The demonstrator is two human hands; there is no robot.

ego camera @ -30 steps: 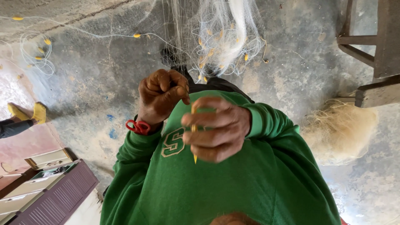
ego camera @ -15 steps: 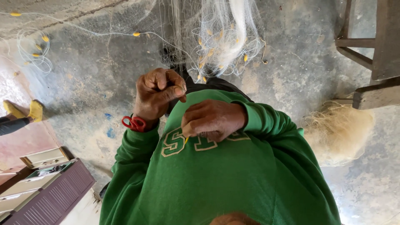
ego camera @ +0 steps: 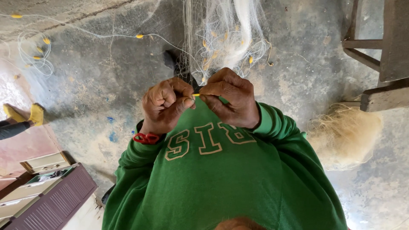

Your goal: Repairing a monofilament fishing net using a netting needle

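head view, left hand: the left hand (ego camera: 167,104) is curled at chest height, thumb and forefinger pinched on one end of a small yellow piece (ego camera: 196,95).
head view, right hand: the right hand (ego camera: 232,99) meets it from the other side, fingers (ego camera: 208,99) clenched on the same yellow piece; both hands touch at the tips.
yellow piece: only a short bit shows between the fingertips, the rest is hidden by them.
net: a pale fishing net (ego camera: 228,36) hangs just above the hands, dotted with small yellow floats.
wrist: a red band (ego camera: 146,138) sits on the left wrist.
body: a green sweatshirt (ego camera: 221,179) fills the lower frame.
around: grey concrete floor (ego camera: 106,81), a straw-coloured fibre heap (ego camera: 345,136) at right, a wooden bench (ego camera: 383,51) beyond it.
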